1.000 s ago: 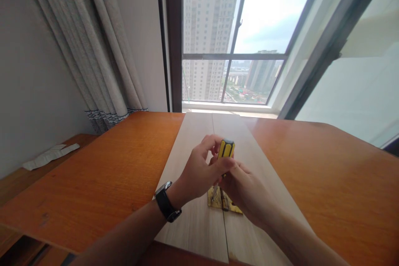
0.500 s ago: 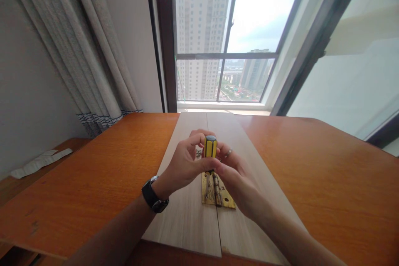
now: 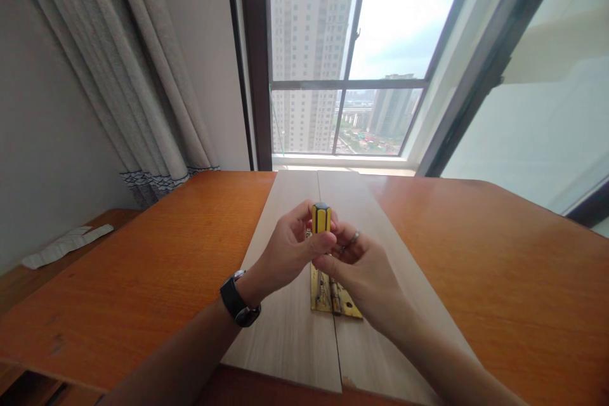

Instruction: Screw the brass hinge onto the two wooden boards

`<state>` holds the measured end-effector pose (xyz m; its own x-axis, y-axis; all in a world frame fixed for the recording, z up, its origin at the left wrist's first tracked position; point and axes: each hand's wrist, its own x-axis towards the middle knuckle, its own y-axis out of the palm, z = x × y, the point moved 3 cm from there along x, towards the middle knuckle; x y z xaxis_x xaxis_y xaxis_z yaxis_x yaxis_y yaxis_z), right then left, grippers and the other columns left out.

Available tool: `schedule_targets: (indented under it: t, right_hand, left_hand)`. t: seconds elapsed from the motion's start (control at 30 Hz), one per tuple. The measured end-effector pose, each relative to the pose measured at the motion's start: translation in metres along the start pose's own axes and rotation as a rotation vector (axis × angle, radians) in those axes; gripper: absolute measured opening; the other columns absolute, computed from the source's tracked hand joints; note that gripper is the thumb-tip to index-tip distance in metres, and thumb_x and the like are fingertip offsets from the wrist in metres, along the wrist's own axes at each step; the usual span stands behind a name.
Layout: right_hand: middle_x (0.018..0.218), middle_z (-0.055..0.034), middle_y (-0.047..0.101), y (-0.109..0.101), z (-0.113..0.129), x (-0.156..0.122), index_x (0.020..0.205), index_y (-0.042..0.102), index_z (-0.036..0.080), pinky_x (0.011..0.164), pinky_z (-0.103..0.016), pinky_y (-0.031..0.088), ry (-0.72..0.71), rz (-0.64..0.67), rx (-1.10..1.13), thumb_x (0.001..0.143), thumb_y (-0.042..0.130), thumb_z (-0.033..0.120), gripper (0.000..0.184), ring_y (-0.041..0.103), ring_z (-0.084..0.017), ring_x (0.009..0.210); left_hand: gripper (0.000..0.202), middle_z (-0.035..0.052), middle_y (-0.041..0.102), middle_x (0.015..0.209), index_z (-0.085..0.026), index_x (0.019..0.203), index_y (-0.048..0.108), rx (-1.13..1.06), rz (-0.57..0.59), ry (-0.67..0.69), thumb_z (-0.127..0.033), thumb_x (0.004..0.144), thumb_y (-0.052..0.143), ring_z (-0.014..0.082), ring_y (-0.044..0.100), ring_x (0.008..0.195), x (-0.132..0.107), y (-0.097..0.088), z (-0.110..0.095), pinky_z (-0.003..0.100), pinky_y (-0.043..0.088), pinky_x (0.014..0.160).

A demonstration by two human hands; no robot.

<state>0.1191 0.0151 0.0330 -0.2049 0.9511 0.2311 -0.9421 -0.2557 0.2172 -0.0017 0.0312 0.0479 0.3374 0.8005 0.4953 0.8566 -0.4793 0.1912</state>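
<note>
A glossy orange-brown wooden table (image 3: 499, 266) is spreading across the view, and a dark-framed window (image 3: 304, 84) is standing beyond its far edge. A grey pleated curtain (image 3: 143, 76) is hanging at the left. Two pale wood-grain boards (image 3: 271, 336) are lying lengthwise on the table, side by side, a narrow seam running between them. Below the table's near left corner a recess (image 3: 33, 387) is showing, its contents too dark to make out.

The left hand (image 3: 285, 257) is gripping a screwdriver by its handle, thumb in front. The right hand (image 3: 368, 269) is curling in from the other side, thumb and fingers bent close to the tool; whether it is gripping anything, I cannot tell. Under the hands a worn brass butt hinge (image 3: 335, 297) is lying with its knuckle along the seam, one leaf on each board. A black-strapped wristwatch (image 3: 238, 301) is circling the left wrist. The yellow-and-black screwdriver (image 3: 321, 219) is standing nearly upright, its shaft reaching down over the hinge's left leaf. A silver-coloured ring (image 3: 354, 236) is encircling a right-hand finger.
</note>
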Motion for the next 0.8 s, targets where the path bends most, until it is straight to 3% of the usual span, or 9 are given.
schedule_targets:
  t: [0.1, 0.2, 0.37, 0.53, 0.6, 0.7, 0.8]
  right_hand:
    - [0.085, -0.0030, 0.076, 0.001, 0.003, -0.001, 0.089, 0.076, 0.021, 0.080, -0.035, 0.056, 0.015, 0.082, 0.022, 0.065, 0.092, 0.035, 0.032, 0.069, -0.020, 0.080]
    - [0.084, -0.0026, 0.076, 0.002, 0.005, -0.001, 0.095, 0.075, 0.021, 0.080, -0.034, 0.056, -0.014, 0.154, 0.061, 0.074, 0.087, 0.040, 0.031, 0.068, -0.017, 0.076]
    - [0.091, -0.0039, 0.076, 0.005, 0.005, -0.003, 0.119, 0.070, 0.022, 0.085, -0.036, 0.053, -0.015, 0.255, 0.038, 0.085, 0.076, 0.046, 0.042, 0.068, -0.020, 0.086]
    - [0.115, -0.0052, 0.071, 0.002, 0.001, -0.004, 0.119, 0.069, 0.025, 0.083, -0.033, 0.051, -0.043, 0.140, -0.009, 0.078, 0.083, 0.042, 0.046, 0.064, -0.020, 0.098]
    - [0.107, -0.0039, 0.072, 0.000, -0.001, -0.002, 0.113, 0.069, 0.025, 0.079, -0.031, 0.050, -0.062, 0.093, -0.024, 0.071, 0.088, 0.035, 0.047, 0.064, -0.019, 0.094]
    - [0.087, 0.0005, 0.072, -0.003, -0.004, 0.002, 0.104, 0.069, 0.024, 0.073, -0.029, 0.049, -0.053, 0.036, -0.017, 0.063, 0.093, 0.027, 0.048, 0.064, -0.016, 0.079]
    - [0.080, 0.0009, 0.075, -0.004, -0.003, 0.003, 0.103, 0.067, 0.023, 0.074, -0.030, 0.051, 0.001, 0.008, -0.002, 0.067, 0.091, 0.034, 0.045, 0.066, -0.016, 0.075]
  left_hand:
    - [0.049, 0.0070, 0.064, 0.092, -0.015, 0.093, 0.069, 0.005, 0.037, -0.015, -0.063, 0.087, 0.069, 0.0154, 0.057, 0.080, -0.001, -0.001, -0.001, 0.026, 0.049, 0.072]
    - [0.056, 0.0101, 0.067, 0.095, -0.014, 0.105, 0.073, -0.074, 0.071, -0.127, -0.067, 0.093, 0.056, 0.0128, 0.054, 0.070, -0.002, -0.004, 0.000, 0.021, 0.041, 0.056]
    - [0.052, 0.0105, 0.066, 0.107, -0.014, 0.098, 0.074, -0.107, 0.063, -0.180, -0.065, 0.085, 0.069, 0.0046, 0.041, 0.056, -0.003, -0.011, -0.001, 0.019, 0.034, 0.047]
    - [0.045, 0.0086, 0.058, 0.117, -0.016, 0.090, 0.075, -0.124, 0.075, -0.097, -0.060, 0.081, 0.077, 0.0140, 0.059, 0.084, -0.003, -0.013, -0.003, 0.025, 0.053, 0.073]
    - [0.042, 0.0081, 0.055, 0.117, -0.015, 0.087, 0.076, -0.127, 0.093, -0.055, -0.057, 0.080, 0.079, 0.0156, 0.059, 0.090, -0.002, -0.011, -0.005, 0.028, 0.055, 0.080]
    - [0.040, 0.0068, 0.052, 0.113, -0.014, 0.084, 0.073, -0.128, 0.064, -0.026, -0.051, 0.076, 0.085, 0.0133, 0.057, 0.087, 0.000, -0.011, -0.005, 0.026, 0.054, 0.078]
    - [0.042, 0.0032, 0.053, 0.100, -0.015, 0.087, 0.067, -0.108, -0.025, 0.004, -0.047, 0.072, 0.089, 0.0108, 0.053, 0.081, 0.002, -0.012, -0.004, 0.021, 0.050, 0.072]
